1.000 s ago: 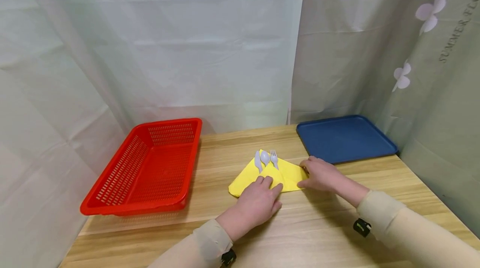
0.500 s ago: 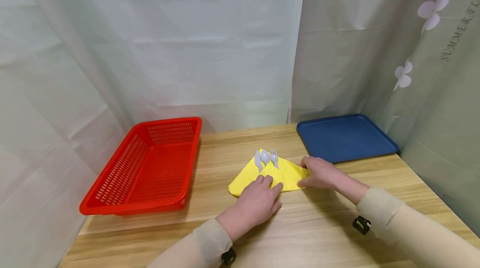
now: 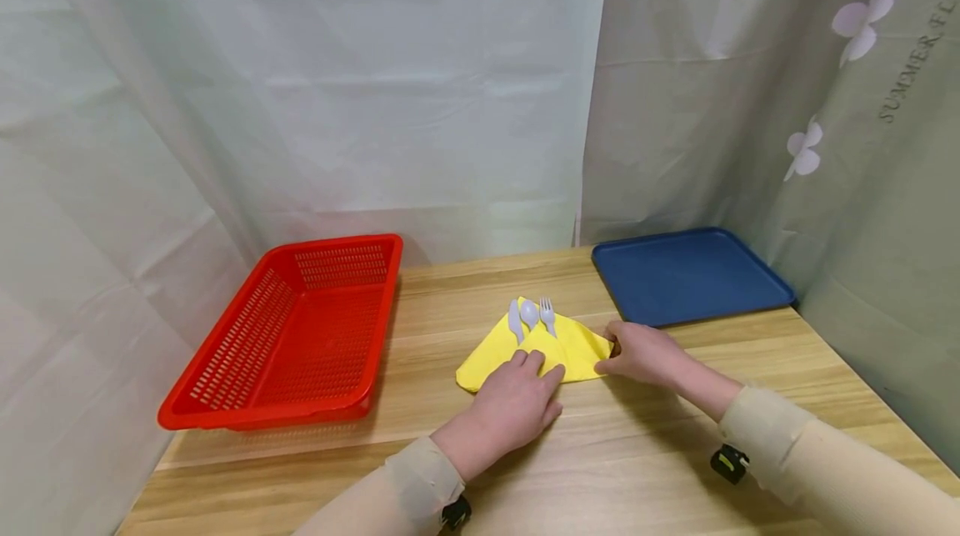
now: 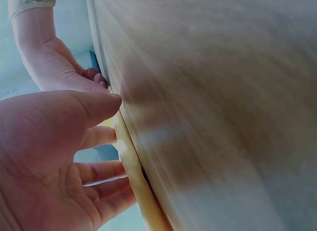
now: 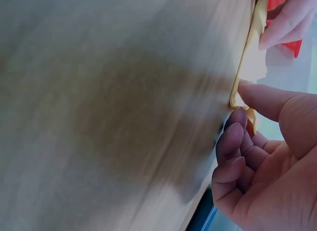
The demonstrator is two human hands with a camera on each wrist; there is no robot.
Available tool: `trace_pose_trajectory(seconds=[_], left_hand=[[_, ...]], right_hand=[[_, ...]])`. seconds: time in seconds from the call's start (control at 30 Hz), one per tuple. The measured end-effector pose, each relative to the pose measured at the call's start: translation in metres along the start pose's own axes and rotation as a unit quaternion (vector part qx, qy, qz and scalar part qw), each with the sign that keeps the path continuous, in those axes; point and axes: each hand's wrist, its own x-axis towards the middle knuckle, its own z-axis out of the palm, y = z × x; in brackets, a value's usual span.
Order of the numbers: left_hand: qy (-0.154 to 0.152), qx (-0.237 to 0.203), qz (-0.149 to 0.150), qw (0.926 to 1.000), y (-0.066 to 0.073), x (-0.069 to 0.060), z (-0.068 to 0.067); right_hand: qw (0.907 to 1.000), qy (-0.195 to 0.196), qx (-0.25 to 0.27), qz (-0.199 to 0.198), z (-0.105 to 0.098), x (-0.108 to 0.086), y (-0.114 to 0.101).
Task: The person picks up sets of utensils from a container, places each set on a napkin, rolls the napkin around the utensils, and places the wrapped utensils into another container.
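Observation:
A folded yellow napkin (image 3: 582, 349) lies mid-table in the head view. A pale plastic knife (image 3: 515, 321), spoon (image 3: 529, 314) and fork (image 3: 547, 315) stick out of its upper edge; their lower ends are hidden under a fold. My left hand (image 3: 517, 403) rests on the napkin's front fold, and the left wrist view shows its fingers (image 4: 106, 170) extended against the cloth. At the napkin's right end, my right hand (image 3: 647, 353) pinches the corner. The thumb (image 5: 265, 99) meets the napkin edge in the right wrist view, with the other fingers curled beside it.
A red perforated plastic basket (image 3: 385, 328) stands on the left of the wooden table (image 3: 600, 461). The blue tray (image 3: 690, 278) lies at the back right. Pale curtains (image 3: 420, 102) hang behind the table and along both sides.
My right hand has shifted slightly, and its fingers have drawn the napkin's right corner up and inward a little. The left hand stays in place on the fold.

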Motion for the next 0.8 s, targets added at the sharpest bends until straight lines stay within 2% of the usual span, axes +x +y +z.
trace_pose_trajectory(seconds=[0.23,0.27,0.37,0.47,0.5,0.6,0.8], left_hand=[[-0.003,-0.003,0.0,1.0,0.0,0.0,-0.002],[-0.003,-0.002,0.0,1.0,0.0,0.0,-0.002],[-0.001,0.0,0.002,1.0,0.0,0.0,-0.002],[0.004,0.003,0.004,1.0,0.0,0.0,-0.001],[0.005,0.004,0.005,1.0,0.0,0.0,-0.001],[0.007,0.003,0.005,1.0,0.0,0.0,-0.003],[-0.001,0.004,0.001,1.0,0.0,0.0,-0.002]], right_hand=[[0.9999,0.0,0.01,0.003,0.003,-0.002,0.005],[0.9999,0.007,0.009,-0.011,0.007,-0.001,0.011],[0.9996,0.013,0.022,-0.015,0.007,0.0,0.014],[0.9989,0.017,0.044,-0.001,0.006,-0.001,0.012],[0.9982,0.012,0.056,0.015,0.002,-0.002,0.006],[0.9962,0.004,0.083,0.028,0.0,-0.004,-0.001],[0.9877,-0.048,0.141,0.047,-0.001,-0.009,-0.002]])
